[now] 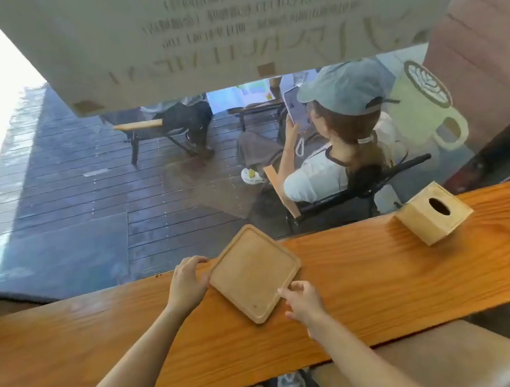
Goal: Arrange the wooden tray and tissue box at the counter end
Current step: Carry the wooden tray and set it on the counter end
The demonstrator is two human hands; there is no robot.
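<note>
Tray (254,272): square, pale wood, raised rim, empty, lying flat and turned cornerwise between the fingers (200,260) of both hands.
Tissue box (435,216): pale wooden cube, oval top slot, well right of the fingers.

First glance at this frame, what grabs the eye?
The square wooden tray at mid-counter, turned cornerwise, with the left hand at its left edge and the right hand at its near right edge. Further right, apart from the tray, the wooden tissue box sits on the counter near the window. Beyond the glass, a seated person in a cap fills the view.
</note>
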